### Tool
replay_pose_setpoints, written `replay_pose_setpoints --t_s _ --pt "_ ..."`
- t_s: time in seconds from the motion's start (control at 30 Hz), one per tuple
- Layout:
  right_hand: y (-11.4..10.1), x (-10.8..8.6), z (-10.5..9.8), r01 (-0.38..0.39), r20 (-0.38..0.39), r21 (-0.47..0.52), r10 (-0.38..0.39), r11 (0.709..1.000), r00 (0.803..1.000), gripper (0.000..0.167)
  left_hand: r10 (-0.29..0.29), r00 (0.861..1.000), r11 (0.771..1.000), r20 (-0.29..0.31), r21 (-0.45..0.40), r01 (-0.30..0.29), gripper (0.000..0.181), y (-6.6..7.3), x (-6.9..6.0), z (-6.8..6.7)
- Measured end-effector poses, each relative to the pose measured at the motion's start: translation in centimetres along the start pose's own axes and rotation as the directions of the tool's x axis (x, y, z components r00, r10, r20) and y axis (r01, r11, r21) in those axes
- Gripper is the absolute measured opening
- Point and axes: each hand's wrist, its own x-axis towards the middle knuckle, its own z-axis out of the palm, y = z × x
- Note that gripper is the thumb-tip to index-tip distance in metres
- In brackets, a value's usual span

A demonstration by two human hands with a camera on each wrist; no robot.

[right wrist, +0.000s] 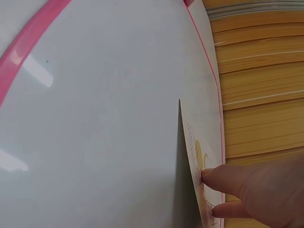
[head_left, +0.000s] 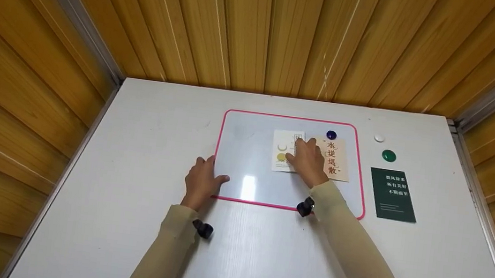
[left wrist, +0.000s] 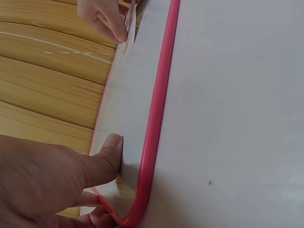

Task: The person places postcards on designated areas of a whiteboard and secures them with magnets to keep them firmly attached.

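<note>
A whiteboard with a pink rim (head_left: 258, 204) lies on the white table. My left hand (head_left: 202, 182) holds its left edge, the thumb on the board's face and the fingers at the rim (left wrist: 153, 128). On the board's right half my right hand (head_left: 309, 161) touches a white card (head_left: 278, 162) with yellow circles; the card's edge stands a little off the surface in the right wrist view (right wrist: 194, 156). Right beside it is a beige card (head_left: 341, 162) with red characters, partly covered by that hand. A dark blue magnet (head_left: 331, 134) sits at the beige card's top edge.
Right of the board lie a white magnet (head_left: 379, 138), a green magnet (head_left: 389, 155) and a dark green card (head_left: 393, 195) with white writing. Wood-patterned walls (head_left: 251, 31) stand behind and at both sides of the table (head_left: 101, 215).
</note>
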Motion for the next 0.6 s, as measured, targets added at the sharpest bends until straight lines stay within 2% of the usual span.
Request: replay_pose_setpoints --t_s 0.37,0.6 --pt "-0.35 -0.23 0.23 0.025 -0.025 -0.049 -0.026 0.999 0.999 0.045 -0.003 1.000 1.000 0.008 -0.014 0.003 0.066 -0.01 0.02 -0.01" --pt "-0.07 -0.19 0.37 0.061 -0.060 -0.071 -0.066 0.996 0.996 0.037 0.016 1.000 1.000 0.001 0.026 -0.016 0.068 -0.08 0.08 -0.06"
